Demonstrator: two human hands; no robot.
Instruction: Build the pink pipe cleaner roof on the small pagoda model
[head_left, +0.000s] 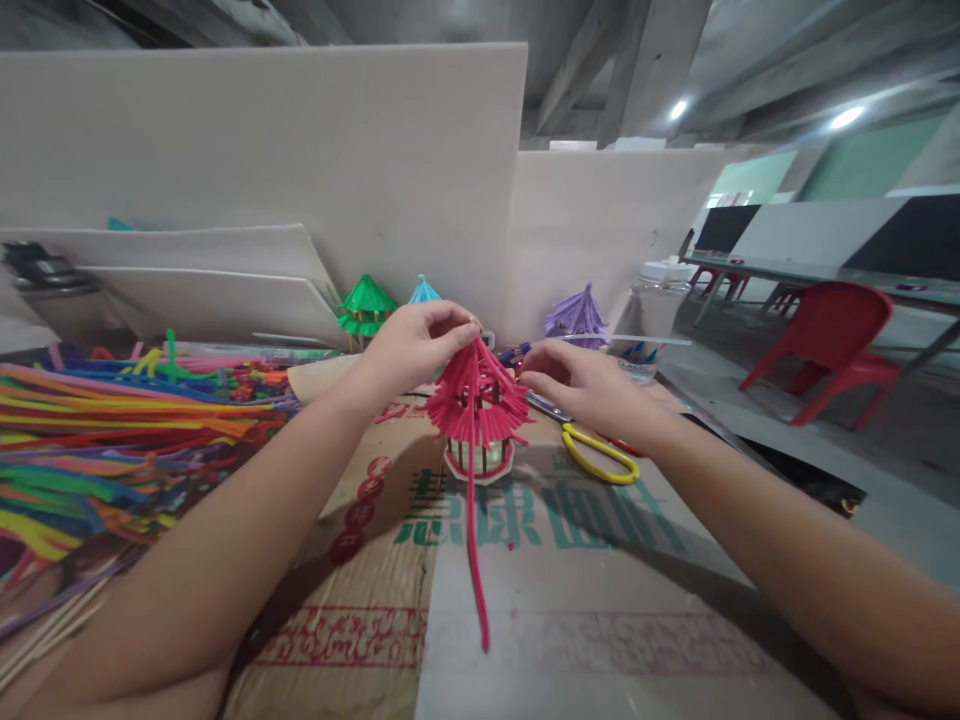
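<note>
A small pavilion model (pixel 480 410) with a pink pipe-cleaner roof stands on flattened cardboard (pixel 540 560). My left hand (pixel 416 345) pinches the roof's peak from above with closed fingers. My right hand (pixel 581 385) rests against the roof's right edge, fingers curled on the pink strands. One long pink pipe cleaner (pixel 474 540) hangs down from the roof toward me across the cardboard.
A heap of coloured pipe cleaners (pixel 120 430) fills the left. Yellow-handled scissors (pixel 596 455) lie right of the model. Green (pixel 365 305), blue (pixel 424 291) and purple (pixel 576 315) pavilions stand by white boards behind. A clear jar (pixel 652 310) and a red chair (pixel 825 345) are on the right.
</note>
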